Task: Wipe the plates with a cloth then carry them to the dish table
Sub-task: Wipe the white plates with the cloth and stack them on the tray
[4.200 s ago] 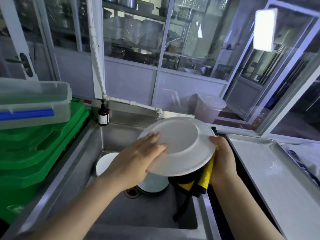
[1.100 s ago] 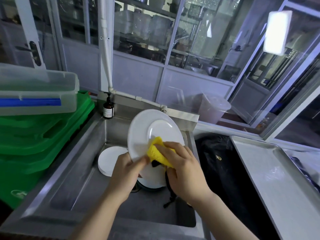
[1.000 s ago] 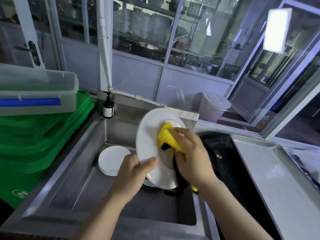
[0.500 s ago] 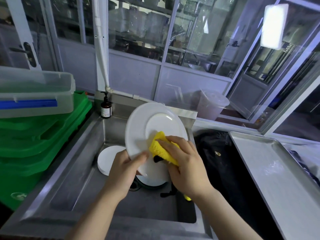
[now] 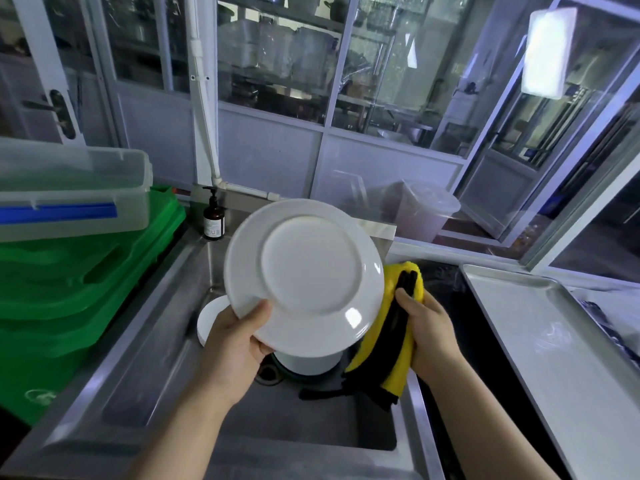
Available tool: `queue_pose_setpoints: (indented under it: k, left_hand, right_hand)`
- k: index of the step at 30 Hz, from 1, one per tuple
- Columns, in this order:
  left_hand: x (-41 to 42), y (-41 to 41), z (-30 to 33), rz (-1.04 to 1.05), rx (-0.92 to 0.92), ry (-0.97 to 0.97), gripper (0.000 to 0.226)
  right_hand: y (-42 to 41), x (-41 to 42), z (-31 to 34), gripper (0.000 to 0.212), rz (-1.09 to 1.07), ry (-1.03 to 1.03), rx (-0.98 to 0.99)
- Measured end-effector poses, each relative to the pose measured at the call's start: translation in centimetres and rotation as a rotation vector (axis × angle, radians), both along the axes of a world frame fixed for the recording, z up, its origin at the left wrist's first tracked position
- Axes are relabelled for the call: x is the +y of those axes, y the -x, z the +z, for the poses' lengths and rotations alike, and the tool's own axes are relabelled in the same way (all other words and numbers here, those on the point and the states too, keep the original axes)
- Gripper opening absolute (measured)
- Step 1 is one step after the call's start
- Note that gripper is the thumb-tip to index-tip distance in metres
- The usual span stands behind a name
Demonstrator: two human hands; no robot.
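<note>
The scene is dim, with a cool bluish cast. The brightest spot is a white light panel at upper right, blown out to flat white. It throws a small glare spot on the plate and soft sheen on the metal tray. The sink basin lies in shadow. Straight window frames bow toward the edges from the wide lens. Shelves behind the glass look hazy with reflections

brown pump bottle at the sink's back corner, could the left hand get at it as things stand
Probably not yet: the left hand grips the round white plate, so it is occupied. The path to the brown pump bottle itself looks open.
</note>
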State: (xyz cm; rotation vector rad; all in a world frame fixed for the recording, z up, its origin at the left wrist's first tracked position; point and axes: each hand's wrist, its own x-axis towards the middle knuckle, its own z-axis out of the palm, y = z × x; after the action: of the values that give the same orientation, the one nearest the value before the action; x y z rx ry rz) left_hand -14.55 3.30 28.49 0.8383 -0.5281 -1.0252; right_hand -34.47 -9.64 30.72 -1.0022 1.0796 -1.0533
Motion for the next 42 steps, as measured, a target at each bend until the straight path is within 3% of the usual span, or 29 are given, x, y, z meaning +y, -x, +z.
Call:
queue_pose_setpoints:
  k: [3,5,11,12,14,15,16,19,23,29,33,35,37,39,42]
  left_hand:
    - [-0.2,0.2,-0.3,-0.046,0.084,0.051,0.032]
    - [-0.4,0.3,-0.6,-0.085,0.116,0.09,0.035]
    - [-0.5,-0.1,-1.7,-0.265,0.044,0.083,0.029]
    - [-0.4,-0.5,-1.8,-0.334,0.011,0.055,0.043]
    - [-0.2,-1.5,-2.3,-0.482,-0.056,-0.017,0.096]
    - [-0.1,-2.0,-2.3,-0.517,-0.039,-0.003,0.107]
    - [-0.1,-2.7,-2.5,-0.503,0.019,0.03,0.105]
    - [-0.7,-4.8,-1.9,-0.352,0.188,0.065,0.066]
    - [-1.8,-5.5,0.7,-0.302,0.034,-0.083,0.041]
    - [-2.2,-5.0,2.7,-0.244,-0.189,-0.146,0.03]
    - [-2.1,-4.2,2.8,-0.128,-0.185,-0.079,0.032]
    - [-2.1,-3.7,3.2,-0.054,-0.236,-0.046,0.03]
    - [-2.3,-2.9,3.5,0.036,-0.278,-0.012,0.025]
    - [-2.6,-1.8,3.8,0.15,-0.27,0.011,0.017]
    - [-3.3,-0.2,4.2,0.303,-0.237,0.041,0.015]
  right_hand:
    - [-0.2,0.6,0.6,0.037,0.162,-0.125,-0.192]
    - [-0.4,0.9,1.2,0.055,0.228,-0.097,-0.225]
    - [-0.3,0.9,2.4,0.048,0.264,-0.045,-0.239]
    - [-0.3,0.8,2.5,0.047,0.27,-0.038,-0.253]
    - [-0.2,0.6,2.8,0.046,0.278,-0.022,-0.262]
    - [-0.1,0.5,2.9,0.046,0.28,-0.017,-0.257]
    - [-0.1,0.4,3.1,0.046,0.28,-0.014,-0.246]
    - [0.2,-0.2,3.4,0.048,0.277,-0.037,-0.219]
    - [0.4,-0.9,3.3,0.042,0.318,-0.077,-0.192]
    - [0.1,-1.5,2.7,0.029,0.291,0.01,-0.122]
    - [-0.3,-2.2,2.5,0.007,0.036,0.246,0.015]
    - [-0.5,-2.0,2.9,0.012,-0.036,0.528,0.243]
    - [-1.1,-1.2,3.2,0.004,-0.042,0.777,0.477]
    - [-1.6,-0.1,3.4,0.01,-0.01,0.858,0.61]
    - [-2.4,1.1,3.2,0.018,0.015,0.908,0.658]
